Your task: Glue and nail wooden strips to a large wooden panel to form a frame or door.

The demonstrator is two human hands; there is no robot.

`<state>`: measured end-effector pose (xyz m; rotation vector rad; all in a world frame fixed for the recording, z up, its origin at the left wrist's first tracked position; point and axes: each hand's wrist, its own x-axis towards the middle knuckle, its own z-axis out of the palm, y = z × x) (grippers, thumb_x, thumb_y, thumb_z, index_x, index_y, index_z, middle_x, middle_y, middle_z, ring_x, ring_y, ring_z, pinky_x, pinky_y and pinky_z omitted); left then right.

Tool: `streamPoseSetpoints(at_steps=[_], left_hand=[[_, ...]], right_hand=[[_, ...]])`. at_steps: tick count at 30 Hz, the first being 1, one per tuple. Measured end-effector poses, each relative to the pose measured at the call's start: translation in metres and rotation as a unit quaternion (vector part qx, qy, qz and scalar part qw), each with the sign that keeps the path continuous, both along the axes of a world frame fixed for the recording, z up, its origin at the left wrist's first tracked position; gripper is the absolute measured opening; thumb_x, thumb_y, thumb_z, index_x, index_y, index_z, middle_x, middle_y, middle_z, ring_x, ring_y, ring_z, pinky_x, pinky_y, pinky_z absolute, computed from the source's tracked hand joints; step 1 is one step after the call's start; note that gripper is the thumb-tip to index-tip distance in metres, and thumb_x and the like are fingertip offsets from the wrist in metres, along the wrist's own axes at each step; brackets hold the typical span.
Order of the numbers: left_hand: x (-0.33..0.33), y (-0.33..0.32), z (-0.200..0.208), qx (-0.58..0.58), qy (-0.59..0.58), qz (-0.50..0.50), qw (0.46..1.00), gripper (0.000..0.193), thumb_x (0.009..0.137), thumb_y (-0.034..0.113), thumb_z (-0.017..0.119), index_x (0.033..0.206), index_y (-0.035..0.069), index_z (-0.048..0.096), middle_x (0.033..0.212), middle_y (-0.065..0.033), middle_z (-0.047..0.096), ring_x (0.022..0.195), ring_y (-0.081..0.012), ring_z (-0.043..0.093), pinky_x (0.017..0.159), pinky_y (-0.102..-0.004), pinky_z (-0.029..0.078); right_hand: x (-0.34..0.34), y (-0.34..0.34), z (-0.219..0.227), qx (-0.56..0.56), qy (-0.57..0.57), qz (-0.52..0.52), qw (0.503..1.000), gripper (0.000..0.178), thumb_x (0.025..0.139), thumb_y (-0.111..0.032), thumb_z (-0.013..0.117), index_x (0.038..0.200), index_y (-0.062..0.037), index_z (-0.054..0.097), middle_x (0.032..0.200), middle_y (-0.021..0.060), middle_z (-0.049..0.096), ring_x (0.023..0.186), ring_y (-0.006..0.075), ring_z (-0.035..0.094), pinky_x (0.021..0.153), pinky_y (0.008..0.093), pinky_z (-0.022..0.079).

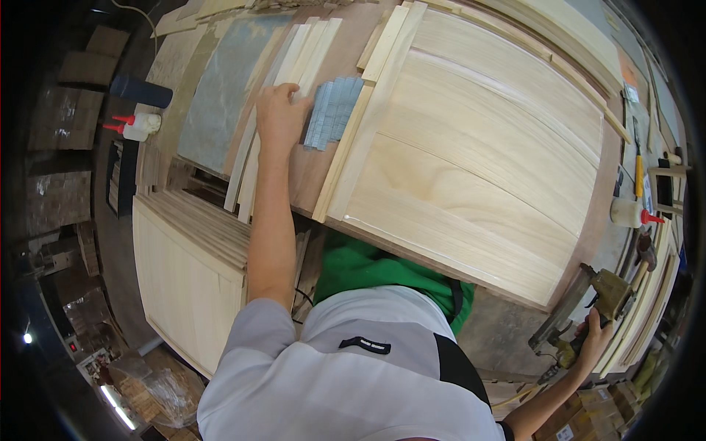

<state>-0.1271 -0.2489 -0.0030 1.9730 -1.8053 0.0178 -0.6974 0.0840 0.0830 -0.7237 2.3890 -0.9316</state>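
smooth wooden panel (478,154), ridged metallic strips (332,110), dull metal nail gun (610,294), green cloth (368,268).

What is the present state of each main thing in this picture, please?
Left hand: bent over pale wooden strips; holding one or not, unclear
Right hand: closed on the power tool
Power tool: held; running or not, unclear
Wooden panel: lying flat
Blue-grey strips: packed close together
Left white bottles: red tops on
Right white bottle: red top on

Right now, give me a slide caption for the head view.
Left hand over pale wood strips, right hand gripping a nail gun, wooden panel lying between them.
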Motion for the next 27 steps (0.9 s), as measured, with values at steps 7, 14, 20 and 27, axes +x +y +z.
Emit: streamPoseSetpoints(at_steps=[7,14,20,27], left_hand=[[-0.002,-0.007,0.004,0.068,0.049,0.011,0.996,0.036,0.073,0.021,0.076,0.102,0.001,0.068,0.1,-0.0165,0.064,0.094,-0.0318,0.061,0.085,-0.0394,0.047],[0.002,-0.017,0.023,0.14,-0.007,-0.009,0.99,0.035,0.079,0.023,0.064,0.104,-0.001,0.068,0.099,-0.0199,0.068,0.091,-0.0331,0.066,0.082,-0.0391,0.05],[0.023,-0.027,0.02,0.067,0.112,0.031,0.991,0.031,0.086,0.023,0.058,0.103,-0.001,0.067,0.098,-0.0184,0.069,0.085,-0.0275,0.068,0.079,-0.0364,0.052],[-0.041,-0.029,0.088,0.105,0.49,-0.136,0.855,0.023,0.095,0.015,0.055,0.108,-0.003,0.061,0.105,-0.0152,0.066,0.096,-0.0172,0.065,0.084,-0.0297,0.051]], right_hand=[[0.021,-0.006,0.006,-0.011,0.005,-0.027,1.0,0.025,0.089,-0.024,0.065,0.089,-0.0007,0.055,0.064,0.003,0.052,0.051,0.0115,0.049,0.048,0.0275,0.039],[0.026,-0.011,0.009,-0.01,0.009,-0.02,1.0,0.026,0.089,-0.024,0.064,0.089,-0.0003,0.055,0.062,0.0028,0.051,0.051,0.0115,0.049,0.048,0.0274,0.038],[0.017,-0.009,0.006,0.01,0.001,-0.011,1.0,0.025,0.089,-0.023,0.064,0.089,-0.0001,0.055,0.063,0.0035,0.052,0.051,0.0119,0.05,0.048,0.0272,0.039],[0.012,-0.008,0.005,0.018,0.006,-0.04,0.999,0.025,0.089,-0.024,0.064,0.089,-0.0004,0.053,0.063,0.0042,0.053,0.051,0.0122,0.051,0.046,0.0271,0.038]])
